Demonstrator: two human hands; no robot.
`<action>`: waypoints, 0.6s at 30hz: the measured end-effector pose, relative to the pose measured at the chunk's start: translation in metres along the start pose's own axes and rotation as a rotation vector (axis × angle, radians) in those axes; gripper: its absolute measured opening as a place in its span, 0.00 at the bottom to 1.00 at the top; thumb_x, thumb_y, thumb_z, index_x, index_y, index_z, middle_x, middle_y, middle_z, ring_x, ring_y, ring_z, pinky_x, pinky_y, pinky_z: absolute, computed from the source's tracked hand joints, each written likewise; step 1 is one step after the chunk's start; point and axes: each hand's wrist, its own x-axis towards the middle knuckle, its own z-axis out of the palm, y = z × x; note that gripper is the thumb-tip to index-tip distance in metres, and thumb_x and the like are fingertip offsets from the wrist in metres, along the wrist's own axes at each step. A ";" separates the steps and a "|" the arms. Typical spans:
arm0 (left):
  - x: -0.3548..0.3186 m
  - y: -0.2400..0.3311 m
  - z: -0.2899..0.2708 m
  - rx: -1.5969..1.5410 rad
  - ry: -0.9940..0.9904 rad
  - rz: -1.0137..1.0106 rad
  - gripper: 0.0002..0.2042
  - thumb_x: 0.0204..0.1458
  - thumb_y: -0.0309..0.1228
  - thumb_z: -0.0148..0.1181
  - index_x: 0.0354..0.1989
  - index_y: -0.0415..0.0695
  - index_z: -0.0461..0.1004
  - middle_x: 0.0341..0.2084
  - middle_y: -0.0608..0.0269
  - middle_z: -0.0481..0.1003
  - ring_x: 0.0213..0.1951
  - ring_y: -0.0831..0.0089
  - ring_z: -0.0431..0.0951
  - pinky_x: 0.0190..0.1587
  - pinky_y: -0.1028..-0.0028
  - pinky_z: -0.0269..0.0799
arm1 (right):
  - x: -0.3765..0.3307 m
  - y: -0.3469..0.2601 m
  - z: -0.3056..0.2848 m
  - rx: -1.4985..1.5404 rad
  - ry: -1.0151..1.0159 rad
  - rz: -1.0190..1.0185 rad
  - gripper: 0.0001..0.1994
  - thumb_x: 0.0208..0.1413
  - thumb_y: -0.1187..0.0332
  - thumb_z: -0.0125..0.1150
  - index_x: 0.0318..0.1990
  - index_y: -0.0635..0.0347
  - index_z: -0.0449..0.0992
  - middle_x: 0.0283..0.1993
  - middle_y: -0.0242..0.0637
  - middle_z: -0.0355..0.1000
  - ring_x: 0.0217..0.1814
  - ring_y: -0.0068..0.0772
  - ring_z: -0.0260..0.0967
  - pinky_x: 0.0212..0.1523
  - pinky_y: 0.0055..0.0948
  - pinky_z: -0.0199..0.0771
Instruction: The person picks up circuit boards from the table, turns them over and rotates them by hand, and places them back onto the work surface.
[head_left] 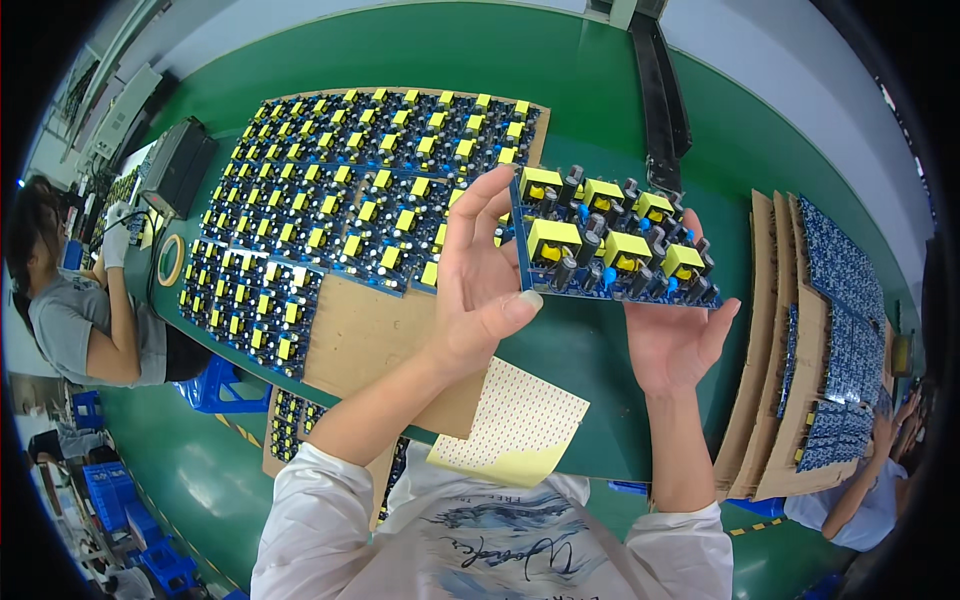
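The left hand [478, 290] grips the near left edge of a blue panel [612, 250], thumb pressed on its front corner, fingers up behind it. The right hand [672, 340] lies open and flat beneath the panel's right end, held above the green table [620, 100]. The panel carries six boxy yellow transformers in two rows of three, among dark cylindrical capacitors. Many matching panels [340, 200] cover brown cardboard [365, 340] to the left. One yellow perforated sheet [515, 425] lies near the table edge.
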 end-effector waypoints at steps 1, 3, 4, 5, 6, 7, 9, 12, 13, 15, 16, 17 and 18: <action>0.000 0.000 0.000 0.007 -0.008 0.008 0.44 0.35 0.34 0.66 0.60 0.43 0.43 0.53 0.54 0.52 0.54 0.65 0.59 0.56 0.65 0.58 | 0.000 0.000 0.000 -0.019 -0.005 0.006 0.45 0.42 0.38 0.53 0.63 0.54 0.45 0.64 0.35 0.46 0.65 0.37 0.46 0.62 0.43 0.45; 0.001 0.000 0.001 0.022 -0.023 0.024 0.46 0.35 0.35 0.65 0.61 0.43 0.41 0.53 0.54 0.51 0.55 0.64 0.59 0.57 0.65 0.57 | 0.000 -0.001 0.001 -0.041 -0.003 -0.004 0.47 0.40 0.37 0.55 0.63 0.54 0.44 0.65 0.35 0.45 0.66 0.38 0.44 0.63 0.44 0.45; 0.001 0.000 0.001 0.022 -0.023 0.025 0.46 0.35 0.35 0.65 0.61 0.43 0.41 0.53 0.54 0.51 0.55 0.64 0.59 0.57 0.65 0.57 | 0.000 -0.001 0.002 -0.041 0.002 -0.014 0.48 0.39 0.37 0.56 0.63 0.53 0.43 0.65 0.35 0.44 0.67 0.38 0.43 0.63 0.44 0.45; 0.000 0.000 0.002 0.033 -0.024 0.029 0.47 0.35 0.37 0.65 0.62 0.43 0.40 0.54 0.53 0.51 0.55 0.63 0.58 0.57 0.64 0.56 | 0.000 -0.002 0.003 -0.052 -0.002 -0.010 0.48 0.39 0.37 0.56 0.63 0.53 0.43 0.65 0.35 0.44 0.67 0.38 0.43 0.63 0.44 0.45; 0.000 -0.001 0.002 0.043 -0.027 0.034 0.48 0.35 0.39 0.65 0.62 0.43 0.38 0.54 0.53 0.51 0.56 0.63 0.57 0.58 0.63 0.54 | 0.000 -0.003 0.004 -0.067 -0.013 -0.019 0.49 0.38 0.37 0.57 0.63 0.54 0.43 0.65 0.35 0.44 0.67 0.38 0.43 0.63 0.44 0.45; 0.000 -0.001 0.003 0.053 -0.031 0.039 0.49 0.35 0.41 0.64 0.62 0.43 0.37 0.55 0.52 0.50 0.56 0.62 0.57 0.59 0.63 0.53 | 0.000 -0.004 0.006 -0.082 -0.025 -0.029 0.50 0.37 0.37 0.58 0.63 0.55 0.42 0.65 0.35 0.43 0.67 0.39 0.42 0.63 0.44 0.46; 0.001 0.001 0.004 0.066 -0.043 0.048 0.50 0.34 0.42 0.64 0.63 0.44 0.36 0.56 0.51 0.50 0.57 0.61 0.55 0.59 0.62 0.52 | 0.001 -0.006 0.009 -0.099 -0.038 -0.045 0.51 0.36 0.37 0.59 0.63 0.55 0.42 0.65 0.36 0.43 0.67 0.39 0.42 0.63 0.44 0.46; 0.002 0.003 0.006 0.080 -0.072 0.061 0.53 0.32 0.46 0.62 0.63 0.44 0.33 0.57 0.50 0.48 0.59 0.60 0.53 0.60 0.61 0.49 | 0.002 -0.008 0.014 -0.161 -0.077 -0.125 0.57 0.31 0.36 0.62 0.64 0.57 0.39 0.66 0.37 0.42 0.67 0.38 0.41 0.65 0.42 0.43; 0.003 0.004 0.008 0.060 -0.072 0.061 0.54 0.31 0.48 0.63 0.63 0.45 0.33 0.59 0.50 0.47 0.60 0.58 0.52 0.61 0.59 0.49 | 0.002 -0.009 0.015 -0.174 -0.077 -0.131 0.57 0.31 0.36 0.62 0.64 0.57 0.39 0.66 0.37 0.42 0.67 0.38 0.41 0.65 0.42 0.43; 0.004 0.006 0.011 0.021 -0.069 0.049 0.57 0.29 0.53 0.64 0.64 0.47 0.32 0.61 0.51 0.44 0.61 0.54 0.50 0.61 0.56 0.48 | 0.002 -0.010 0.015 -0.238 -0.111 -0.147 0.58 0.29 0.38 0.64 0.64 0.58 0.38 0.66 0.38 0.41 0.67 0.39 0.42 0.64 0.43 0.47; 0.004 0.008 0.013 0.007 -0.084 0.047 0.57 0.29 0.53 0.64 0.64 0.47 0.32 0.61 0.51 0.44 0.61 0.54 0.50 0.61 0.56 0.48 | 0.002 -0.011 0.015 -0.270 -0.130 -0.159 0.59 0.28 0.38 0.65 0.64 0.59 0.38 0.66 0.39 0.41 0.67 0.39 0.43 0.63 0.43 0.49; 0.004 0.010 0.014 -0.018 -0.069 0.023 0.57 0.28 0.52 0.65 0.64 0.46 0.32 0.61 0.51 0.44 0.61 0.53 0.50 0.61 0.55 0.49 | 0.002 -0.013 0.014 -0.275 -0.115 -0.167 0.59 0.28 0.38 0.65 0.64 0.59 0.38 0.66 0.39 0.41 0.67 0.39 0.43 0.63 0.43 0.49; 0.004 0.013 0.014 -0.042 -0.053 -0.002 0.57 0.28 0.51 0.65 0.64 0.46 0.33 0.61 0.50 0.45 0.61 0.53 0.50 0.60 0.54 0.49 | 0.003 -0.013 0.013 -0.291 -0.135 -0.166 0.59 0.28 0.39 0.67 0.63 0.60 0.37 0.66 0.39 0.41 0.66 0.40 0.44 0.63 0.43 0.51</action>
